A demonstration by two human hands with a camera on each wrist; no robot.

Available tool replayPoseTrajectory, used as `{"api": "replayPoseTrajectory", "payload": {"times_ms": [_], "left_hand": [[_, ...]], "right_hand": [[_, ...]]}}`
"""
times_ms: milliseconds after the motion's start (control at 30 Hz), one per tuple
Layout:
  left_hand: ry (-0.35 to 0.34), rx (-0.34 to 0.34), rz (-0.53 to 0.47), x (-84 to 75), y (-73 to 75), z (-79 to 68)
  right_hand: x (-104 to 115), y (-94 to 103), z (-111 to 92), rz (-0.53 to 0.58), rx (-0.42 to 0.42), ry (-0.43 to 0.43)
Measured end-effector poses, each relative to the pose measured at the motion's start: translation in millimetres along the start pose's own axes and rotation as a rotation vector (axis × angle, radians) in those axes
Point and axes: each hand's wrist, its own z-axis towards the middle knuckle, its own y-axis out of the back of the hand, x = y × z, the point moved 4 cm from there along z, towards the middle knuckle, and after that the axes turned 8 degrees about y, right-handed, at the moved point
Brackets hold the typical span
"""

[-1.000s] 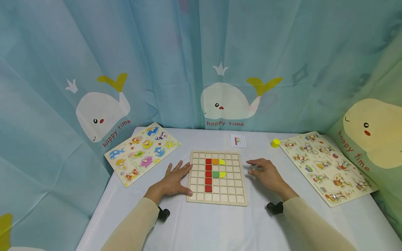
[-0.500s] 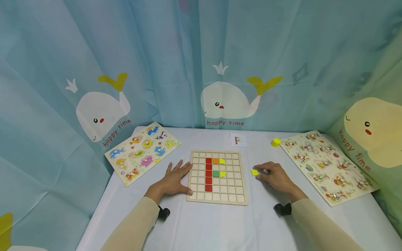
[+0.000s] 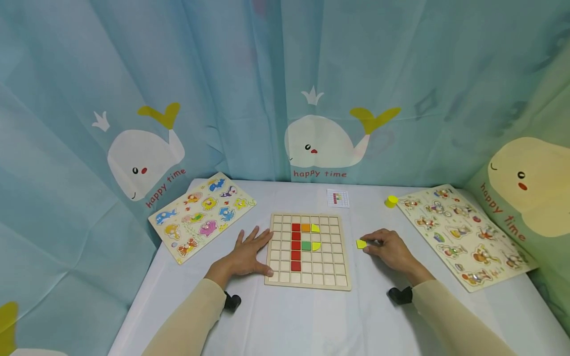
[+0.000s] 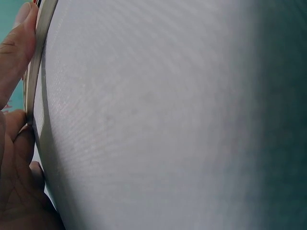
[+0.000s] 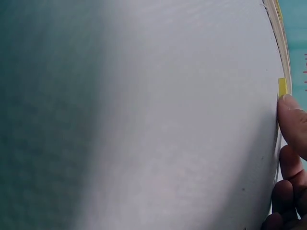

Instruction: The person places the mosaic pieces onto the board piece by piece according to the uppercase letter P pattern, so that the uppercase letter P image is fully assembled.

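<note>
A wooden grid board [image 3: 307, 287] lies in the middle of the table. It carries a column of red tiles [image 3: 296, 245], an orange tile [image 3: 305, 228], a green tile [image 3: 306, 245] and two round-edged yellow pieces [image 3: 315, 246]. My left hand [image 3: 244, 255] rests with spread fingers along the board's left edge, its thumb [image 4: 18, 50] at the rim in the left wrist view. Right of the board, my right hand [image 3: 388, 248] pinches a small yellow tile [image 3: 360, 244] between thumb and fingers, close over the white cloth. The right wrist view shows the thumb against the yellow tile [image 5: 282, 86].
A small pattern card [image 3: 338, 199] lies behind the board. At the right stands a yellow cylinder [image 3: 391, 201] beside a picture puzzle [image 3: 463, 237]. Another puzzle, with sea animals [image 3: 202, 217], lies at the left. A whale-print curtain [image 3: 249, 89] hangs behind the table.
My right hand has moved a little right, away from the board's edge, and the yellow tile has come into sight at its fingertips. My left hand has stayed still.
</note>
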Motion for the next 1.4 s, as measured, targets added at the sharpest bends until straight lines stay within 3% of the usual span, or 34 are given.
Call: {"api": "replayPoseTrajectory", "payload": {"times_ms": [167,433,867,1200,1400], "left_hand": [[0.000,-0.003,-0.011,-1.0,1.3,-0.8],[0.000,0.000,0.003,-0.6,0.4,-1.0],[0.007,0.002,0.001,-2.9,1.6,-0.7],[0.003,0.003,0.000,-2.7,2.0,-2.1],[0.011,0.002,0.002,-1.8,1.7,-2.3]], "right_hand": [[3.0,2.2,-0.7,0.002,-0.009,-0.004],[-0.8,1.6,-3.3,0.066,-0.003,-0.107],[16.6,2.6,4.9,0.063,-0.118,-0.044],[42.5,-8.2,20.7,0.052,-0.164,0.046],[60.6,-20.0,30.5,0.044,-0.187,0.051]]}}
